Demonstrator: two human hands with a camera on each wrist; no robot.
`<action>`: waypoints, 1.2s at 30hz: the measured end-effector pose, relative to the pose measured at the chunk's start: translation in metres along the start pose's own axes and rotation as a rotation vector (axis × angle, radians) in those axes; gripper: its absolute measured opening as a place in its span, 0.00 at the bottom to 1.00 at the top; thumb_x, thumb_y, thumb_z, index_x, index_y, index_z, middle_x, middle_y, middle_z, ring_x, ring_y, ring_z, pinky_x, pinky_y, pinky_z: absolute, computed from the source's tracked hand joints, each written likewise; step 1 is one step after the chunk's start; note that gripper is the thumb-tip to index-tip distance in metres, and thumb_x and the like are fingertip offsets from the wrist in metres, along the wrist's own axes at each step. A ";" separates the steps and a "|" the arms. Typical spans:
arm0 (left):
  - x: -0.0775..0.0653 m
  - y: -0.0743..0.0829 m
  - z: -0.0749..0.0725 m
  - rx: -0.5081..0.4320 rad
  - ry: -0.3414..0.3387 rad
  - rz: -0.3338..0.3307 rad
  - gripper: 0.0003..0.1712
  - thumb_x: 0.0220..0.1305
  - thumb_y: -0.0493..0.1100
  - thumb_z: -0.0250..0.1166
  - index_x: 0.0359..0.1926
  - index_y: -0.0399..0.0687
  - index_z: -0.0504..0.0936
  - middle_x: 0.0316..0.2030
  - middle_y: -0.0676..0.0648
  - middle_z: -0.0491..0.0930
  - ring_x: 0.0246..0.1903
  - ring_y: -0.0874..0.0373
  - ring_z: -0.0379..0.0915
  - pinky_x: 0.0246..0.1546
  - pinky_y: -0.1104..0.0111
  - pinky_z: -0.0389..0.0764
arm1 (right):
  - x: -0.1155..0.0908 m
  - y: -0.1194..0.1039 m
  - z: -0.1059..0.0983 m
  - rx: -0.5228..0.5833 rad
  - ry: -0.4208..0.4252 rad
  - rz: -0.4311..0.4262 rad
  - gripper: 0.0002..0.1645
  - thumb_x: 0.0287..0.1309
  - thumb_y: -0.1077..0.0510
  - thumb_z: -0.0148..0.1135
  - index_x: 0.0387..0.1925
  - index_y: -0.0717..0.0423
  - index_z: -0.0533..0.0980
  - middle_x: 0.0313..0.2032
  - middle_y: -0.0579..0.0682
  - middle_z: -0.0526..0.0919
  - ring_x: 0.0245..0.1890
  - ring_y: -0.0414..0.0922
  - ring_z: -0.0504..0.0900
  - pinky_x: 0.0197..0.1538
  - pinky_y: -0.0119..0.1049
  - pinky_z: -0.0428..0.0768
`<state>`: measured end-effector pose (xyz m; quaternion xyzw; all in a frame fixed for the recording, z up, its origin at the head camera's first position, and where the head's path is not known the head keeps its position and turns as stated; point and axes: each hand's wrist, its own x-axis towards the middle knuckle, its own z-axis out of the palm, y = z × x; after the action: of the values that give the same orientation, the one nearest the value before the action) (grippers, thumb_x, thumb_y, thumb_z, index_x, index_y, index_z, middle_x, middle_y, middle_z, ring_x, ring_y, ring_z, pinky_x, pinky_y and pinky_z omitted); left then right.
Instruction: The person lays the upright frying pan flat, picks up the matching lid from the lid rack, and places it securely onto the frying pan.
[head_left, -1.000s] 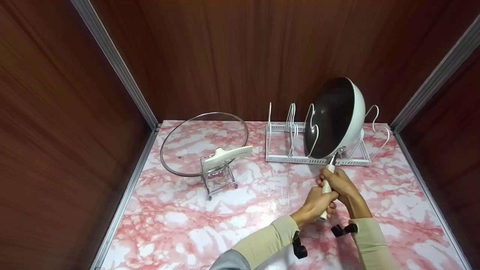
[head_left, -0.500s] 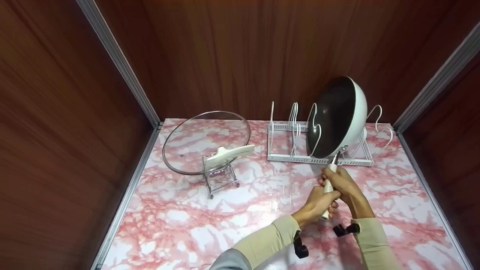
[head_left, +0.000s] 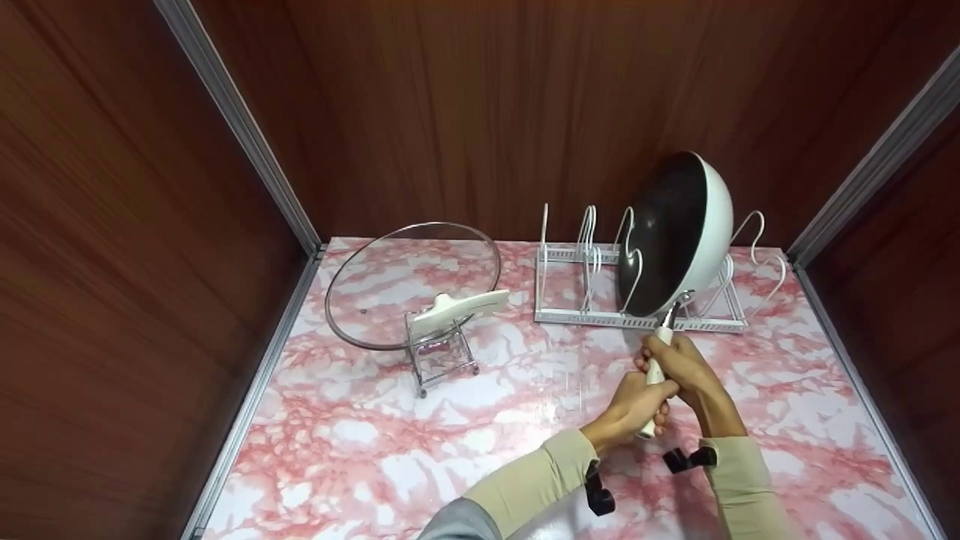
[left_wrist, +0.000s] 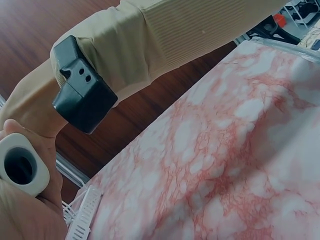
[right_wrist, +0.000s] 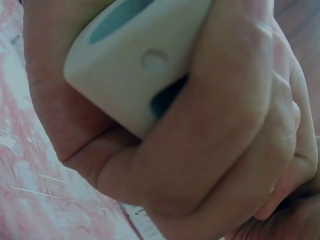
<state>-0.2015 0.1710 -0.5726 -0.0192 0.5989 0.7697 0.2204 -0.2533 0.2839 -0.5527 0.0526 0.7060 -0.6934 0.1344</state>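
A wok [head_left: 667, 240], white outside and dark inside, stands on its side between the wires of a white pan rack [head_left: 577, 318]. Its open face points left, and its cream handle [head_left: 655, 373] slopes down towards me. My right hand [head_left: 684, 367] grips the handle nearer the pan. Below it my left hand [head_left: 636, 405] is wrapped round the end part, thumb lying along the top. The hollow handle end [left_wrist: 40, 175] shows in the left wrist view. Curled fingers [right_wrist: 220, 115] surround the handle in the right wrist view.
On the left, a glass lid [head_left: 360, 311] with a cream handle [head_left: 457, 311] leans in a small wire stand [head_left: 442, 373]. A pink-and-white marbled tabletop [head_left: 360, 465] lies under everything. Brown wood-grain panels [head_left: 450, 112] close off the back and both sides.
The wok's top edge has swayed slightly right, then back left. Both hands keep their hold on the handle. The head view has shifted a little.
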 end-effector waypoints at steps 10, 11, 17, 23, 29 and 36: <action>-0.002 0.004 0.002 0.019 0.021 -0.001 0.10 0.63 0.35 0.62 0.26 0.53 0.74 0.11 0.55 0.65 0.08 0.66 0.57 0.06 0.74 0.63 | -0.001 -0.002 0.001 -0.005 0.023 -0.010 0.19 0.77 0.62 0.48 0.24 0.53 0.72 0.20 0.42 0.79 0.22 0.35 0.79 0.30 0.28 0.81; -0.003 0.004 0.002 0.021 0.022 0.001 0.10 0.63 0.35 0.62 0.26 0.53 0.74 0.11 0.55 0.65 0.08 0.66 0.57 0.06 0.74 0.63 | -0.001 -0.002 0.001 -0.004 0.024 -0.012 0.19 0.77 0.62 0.48 0.24 0.53 0.72 0.20 0.42 0.79 0.22 0.35 0.79 0.30 0.28 0.81; -0.004 0.005 0.001 0.022 0.013 0.005 0.09 0.63 0.36 0.62 0.28 0.52 0.74 0.12 0.55 0.66 0.09 0.66 0.58 0.06 0.74 0.64 | -0.003 -0.003 0.002 -0.020 0.012 -0.027 0.19 0.77 0.62 0.48 0.25 0.53 0.72 0.20 0.43 0.79 0.22 0.35 0.79 0.31 0.28 0.81; -0.004 0.006 0.000 0.005 -0.007 0.002 0.08 0.62 0.36 0.62 0.29 0.51 0.74 0.12 0.55 0.66 0.09 0.66 0.58 0.06 0.74 0.64 | -0.005 -0.005 0.003 -0.025 0.008 -0.039 0.19 0.77 0.61 0.49 0.24 0.54 0.71 0.20 0.44 0.79 0.23 0.36 0.79 0.31 0.28 0.81; -0.005 0.005 -0.002 -0.016 -0.046 0.003 0.09 0.63 0.36 0.62 0.28 0.52 0.74 0.13 0.55 0.66 0.09 0.67 0.58 0.07 0.74 0.64 | -0.008 -0.007 0.003 -0.024 -0.002 -0.038 0.16 0.79 0.60 0.49 0.31 0.57 0.72 0.22 0.43 0.79 0.24 0.36 0.80 0.33 0.29 0.82; -0.006 0.005 -0.004 -0.028 -0.070 0.005 0.09 0.64 0.36 0.61 0.28 0.53 0.74 0.13 0.55 0.66 0.09 0.67 0.58 0.07 0.74 0.64 | -0.010 -0.009 0.003 -0.030 -0.021 -0.042 0.14 0.81 0.60 0.48 0.36 0.62 0.73 0.23 0.43 0.80 0.25 0.37 0.80 0.35 0.30 0.83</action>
<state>-0.1992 0.1646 -0.5670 0.0063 0.5802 0.7786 0.2391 -0.2457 0.2814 -0.5411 0.0284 0.7158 -0.6859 0.1279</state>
